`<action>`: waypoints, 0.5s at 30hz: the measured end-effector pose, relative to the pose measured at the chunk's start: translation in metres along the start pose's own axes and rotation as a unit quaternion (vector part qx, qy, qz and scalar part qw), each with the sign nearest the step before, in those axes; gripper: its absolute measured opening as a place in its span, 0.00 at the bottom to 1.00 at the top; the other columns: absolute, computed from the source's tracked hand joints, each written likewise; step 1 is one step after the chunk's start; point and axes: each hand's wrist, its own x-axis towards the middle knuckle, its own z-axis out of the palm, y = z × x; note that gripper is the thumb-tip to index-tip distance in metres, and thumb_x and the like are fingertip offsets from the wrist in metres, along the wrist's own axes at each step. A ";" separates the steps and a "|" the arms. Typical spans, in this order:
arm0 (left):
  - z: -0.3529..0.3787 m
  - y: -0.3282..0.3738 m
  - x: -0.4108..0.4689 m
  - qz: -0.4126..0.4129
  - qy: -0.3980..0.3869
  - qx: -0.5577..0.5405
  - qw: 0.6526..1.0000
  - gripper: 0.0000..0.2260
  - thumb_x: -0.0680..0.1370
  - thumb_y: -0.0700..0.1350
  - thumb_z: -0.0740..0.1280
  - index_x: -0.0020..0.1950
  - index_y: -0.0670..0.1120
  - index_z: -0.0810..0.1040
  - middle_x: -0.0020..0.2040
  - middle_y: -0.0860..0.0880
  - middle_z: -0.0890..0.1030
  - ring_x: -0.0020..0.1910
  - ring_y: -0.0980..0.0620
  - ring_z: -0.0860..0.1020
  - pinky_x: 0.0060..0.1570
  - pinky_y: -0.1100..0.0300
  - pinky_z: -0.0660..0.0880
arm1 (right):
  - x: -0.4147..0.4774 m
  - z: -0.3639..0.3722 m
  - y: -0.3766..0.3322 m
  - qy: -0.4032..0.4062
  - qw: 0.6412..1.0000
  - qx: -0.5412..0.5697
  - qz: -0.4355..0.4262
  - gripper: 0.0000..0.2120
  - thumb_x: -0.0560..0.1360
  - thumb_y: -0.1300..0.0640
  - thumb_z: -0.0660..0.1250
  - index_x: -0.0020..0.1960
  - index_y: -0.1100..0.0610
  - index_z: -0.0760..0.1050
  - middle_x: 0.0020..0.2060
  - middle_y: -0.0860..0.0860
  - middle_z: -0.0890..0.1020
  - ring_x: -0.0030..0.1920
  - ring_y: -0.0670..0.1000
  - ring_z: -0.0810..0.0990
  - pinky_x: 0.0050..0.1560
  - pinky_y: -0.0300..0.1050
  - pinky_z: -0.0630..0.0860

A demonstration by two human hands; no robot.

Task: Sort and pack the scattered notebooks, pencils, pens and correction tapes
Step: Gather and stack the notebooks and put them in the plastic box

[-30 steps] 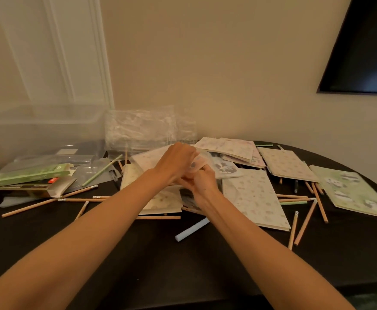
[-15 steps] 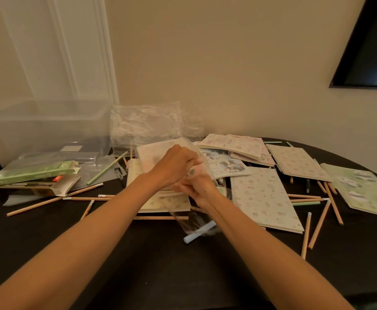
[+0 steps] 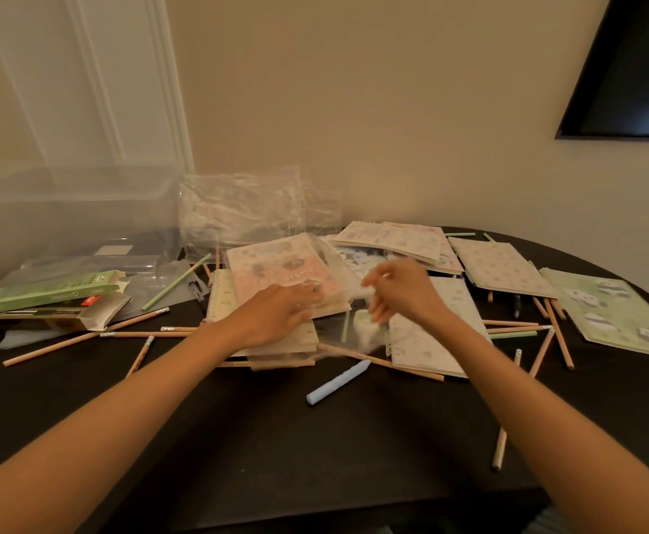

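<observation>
Head camera looks down on a dark table [image 3: 238, 449] strewn with stationery. The left hand [image 3: 276, 314] lies flat, fingers straight, on the pink notebook [image 3: 284, 271] that tops a stack at the table's middle; a clear sleeve [image 3: 338, 264] wraps that notebook. The right hand [image 3: 403, 292] hovers just beside it, fingers loosely spread and drooping over a small pale-green item [image 3: 365, 323] under clear film. Motion blur hides whether the fingertips pinch anything. Pencils [image 3: 51, 348] lie scattered left and right of the stack, and a blue pen [image 3: 338, 383] lies just in front of it. Between the pen and the near edge a wide stretch of tabletop lies open, with one lone pencil [image 3: 500, 449] by the right forearm. A green panda notebook [image 3: 615, 314] lies close to the curved right rim — a clear bin [image 3: 72, 210] stands at the left rear.
</observation>
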 end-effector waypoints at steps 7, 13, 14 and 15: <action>-0.001 -0.011 -0.028 0.067 -0.060 0.130 0.987 0.21 0.82 0.49 0.53 0.75 0.51 0.56 0.76 0.56 0.51 0.74 0.58 0.53 0.71 0.62 0.54 | 0.025 -0.019 0.043 -0.098 0.815 -0.476 -0.315 0.42 0.71 0.75 0.58 0.75 0.44 0.51 0.76 0.50 0.49 0.75 0.53 0.54 0.56 0.45 0.72; -0.019 -0.013 -0.056 0.171 0.038 0.221 0.959 0.16 0.80 0.48 0.56 0.58 0.44 0.80 0.63 0.46 0.76 0.60 0.51 0.75 0.63 0.68 0.56 | 0.035 -0.032 0.054 -0.155 0.672 -0.588 -0.422 0.48 0.73 0.72 0.61 0.72 0.44 0.30 0.71 0.46 0.31 0.74 0.51 0.35 0.72 0.52 0.60; -0.023 -0.013 -0.058 0.207 0.036 0.261 0.942 0.17 0.80 0.48 0.55 0.51 0.43 0.82 0.56 0.44 0.80 0.52 0.49 0.79 0.59 0.64 0.61 | 0.035 -0.032 0.055 -0.158 0.661 -0.588 -0.438 0.45 0.74 0.71 0.60 0.73 0.47 0.32 0.72 0.46 0.33 0.73 0.51 0.35 0.72 0.51 0.59; -0.027 -0.013 -0.061 0.228 0.016 0.284 0.931 0.21 0.81 0.50 0.51 0.47 0.43 0.83 0.51 0.44 0.81 0.46 0.49 0.80 0.55 0.62 0.64 | 0.035 -0.031 0.056 -0.164 0.653 -0.586 -0.451 0.42 0.76 0.70 0.59 0.74 0.48 0.34 0.72 0.46 0.34 0.73 0.50 0.36 0.73 0.51 0.57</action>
